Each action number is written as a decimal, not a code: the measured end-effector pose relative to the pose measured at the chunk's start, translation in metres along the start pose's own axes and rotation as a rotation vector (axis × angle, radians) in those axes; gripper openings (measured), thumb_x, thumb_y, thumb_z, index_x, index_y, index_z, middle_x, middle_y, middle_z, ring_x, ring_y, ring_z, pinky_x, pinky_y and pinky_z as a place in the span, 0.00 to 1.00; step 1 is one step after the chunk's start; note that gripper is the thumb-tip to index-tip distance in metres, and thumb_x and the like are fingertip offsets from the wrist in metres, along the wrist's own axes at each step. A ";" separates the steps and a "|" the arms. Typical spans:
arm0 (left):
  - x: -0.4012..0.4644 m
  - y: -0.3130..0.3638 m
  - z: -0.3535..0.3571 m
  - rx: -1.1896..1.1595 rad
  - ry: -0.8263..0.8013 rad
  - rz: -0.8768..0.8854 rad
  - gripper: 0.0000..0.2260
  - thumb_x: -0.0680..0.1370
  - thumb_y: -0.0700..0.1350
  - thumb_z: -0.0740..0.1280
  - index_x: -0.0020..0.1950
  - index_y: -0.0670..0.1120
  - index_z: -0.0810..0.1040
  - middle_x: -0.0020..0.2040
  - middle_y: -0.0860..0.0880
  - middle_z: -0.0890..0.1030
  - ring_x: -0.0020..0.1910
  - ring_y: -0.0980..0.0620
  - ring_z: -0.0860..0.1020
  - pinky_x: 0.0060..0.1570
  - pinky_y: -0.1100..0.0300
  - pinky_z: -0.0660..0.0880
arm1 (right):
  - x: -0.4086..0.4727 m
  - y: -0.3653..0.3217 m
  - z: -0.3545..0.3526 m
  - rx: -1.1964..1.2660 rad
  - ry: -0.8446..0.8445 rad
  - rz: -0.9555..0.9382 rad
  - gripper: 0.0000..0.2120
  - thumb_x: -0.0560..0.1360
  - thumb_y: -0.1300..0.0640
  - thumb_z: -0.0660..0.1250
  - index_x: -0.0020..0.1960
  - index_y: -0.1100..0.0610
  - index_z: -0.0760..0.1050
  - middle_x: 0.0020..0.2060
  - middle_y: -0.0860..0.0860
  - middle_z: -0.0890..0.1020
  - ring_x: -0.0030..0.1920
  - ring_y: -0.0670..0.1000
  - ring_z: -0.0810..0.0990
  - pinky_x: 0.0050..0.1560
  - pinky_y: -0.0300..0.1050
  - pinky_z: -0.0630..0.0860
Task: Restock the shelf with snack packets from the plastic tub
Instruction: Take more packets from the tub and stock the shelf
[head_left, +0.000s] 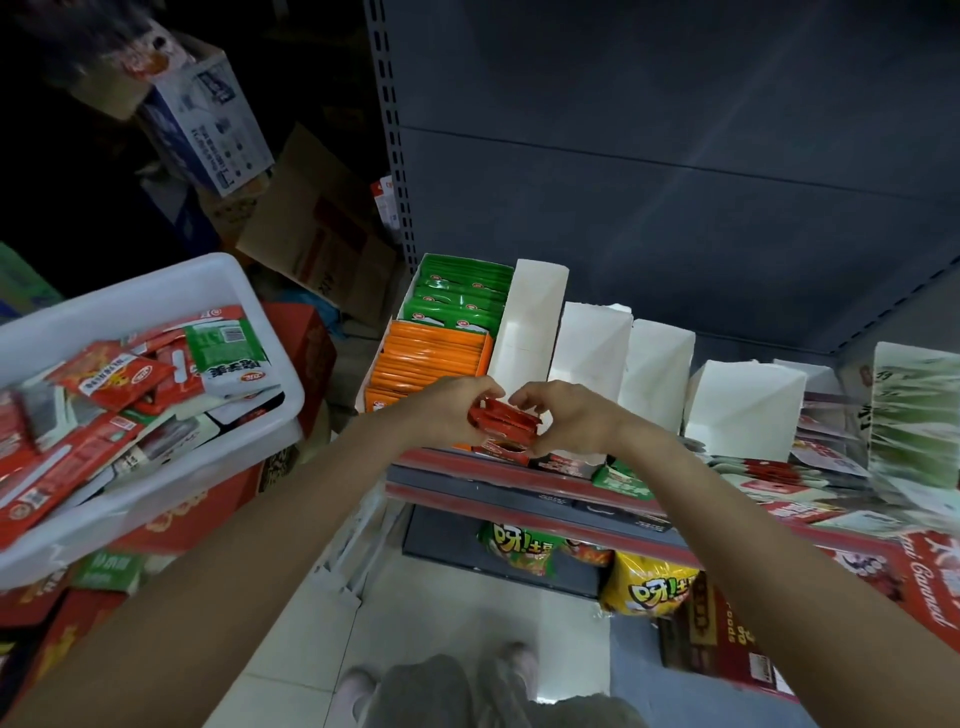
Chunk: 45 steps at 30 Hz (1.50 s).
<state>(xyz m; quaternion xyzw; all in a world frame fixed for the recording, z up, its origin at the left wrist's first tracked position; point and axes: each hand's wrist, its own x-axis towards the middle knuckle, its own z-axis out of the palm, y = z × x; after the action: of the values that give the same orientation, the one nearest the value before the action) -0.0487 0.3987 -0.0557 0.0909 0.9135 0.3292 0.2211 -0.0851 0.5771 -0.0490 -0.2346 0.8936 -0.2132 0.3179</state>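
Red packets (505, 420) held level between both hands, long axis left-right.

"Canned" on red carton (930, 587)

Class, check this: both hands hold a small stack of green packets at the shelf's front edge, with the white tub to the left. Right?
Not quite. The head view shows the packets gripped by the left hand and right hand are red, not green. The white tub is indeed left.
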 end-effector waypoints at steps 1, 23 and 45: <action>-0.002 0.000 -0.003 -0.032 -0.012 -0.010 0.25 0.73 0.41 0.71 0.69 0.46 0.68 0.63 0.46 0.75 0.62 0.50 0.73 0.61 0.54 0.72 | -0.002 -0.001 -0.004 0.010 -0.029 0.003 0.32 0.70 0.62 0.73 0.70 0.55 0.65 0.65 0.53 0.72 0.65 0.53 0.70 0.64 0.46 0.69; -0.179 -0.157 -0.129 0.074 1.007 -0.349 0.09 0.77 0.39 0.61 0.56 0.42 0.75 0.50 0.41 0.79 0.49 0.40 0.77 0.48 0.48 0.74 | 0.086 -0.271 0.073 0.053 0.364 -0.433 0.14 0.76 0.65 0.60 0.61 0.63 0.73 0.56 0.60 0.78 0.57 0.58 0.76 0.55 0.47 0.72; -0.223 -0.289 -0.153 0.381 0.305 -0.314 0.32 0.80 0.47 0.61 0.78 0.51 0.45 0.78 0.49 0.48 0.77 0.48 0.46 0.75 0.51 0.43 | 0.163 -0.332 0.151 -0.369 0.122 -0.240 0.27 0.76 0.64 0.62 0.73 0.54 0.61 0.66 0.57 0.71 0.64 0.57 0.70 0.65 0.49 0.69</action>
<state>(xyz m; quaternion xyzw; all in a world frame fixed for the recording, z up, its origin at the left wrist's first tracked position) 0.0717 0.0213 -0.0597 -0.0623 0.9845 0.1235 0.1082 -0.0022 0.1865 -0.0566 -0.3800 0.9007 -0.0965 0.1872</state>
